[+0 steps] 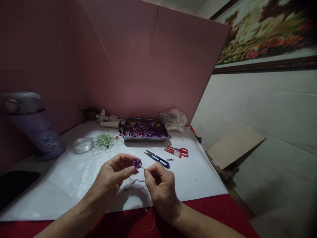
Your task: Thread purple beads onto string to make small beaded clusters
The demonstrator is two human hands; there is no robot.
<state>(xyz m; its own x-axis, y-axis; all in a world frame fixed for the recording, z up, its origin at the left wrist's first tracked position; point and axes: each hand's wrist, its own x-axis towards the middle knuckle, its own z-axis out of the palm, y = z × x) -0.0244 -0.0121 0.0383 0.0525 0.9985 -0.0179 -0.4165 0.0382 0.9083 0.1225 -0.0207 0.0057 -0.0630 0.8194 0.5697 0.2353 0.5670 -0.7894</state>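
Note:
Between the thumb and fingers of my left hand [112,173] is a small cluster of shiny purple beads [137,163], held above the white table covering. My right hand [160,188] pinches a thin cord [143,168] that comes out of the cluster's right side. A loose orange-brown end of thread [151,224] hangs below my right hand, over the red cloth. Just beyond the hands lie blue thread snips [157,158] and red-handled scissors [182,151], with a small red-and-white packet against the scissors.
A metal tray [146,139] of mostly purple beads stands at the back. Left of it are tangled green thread [105,141], a clear round dish [83,145] and a tall purple bottle [37,129]. A plastic bag [173,119] sits behind right. Pink panels border the table.

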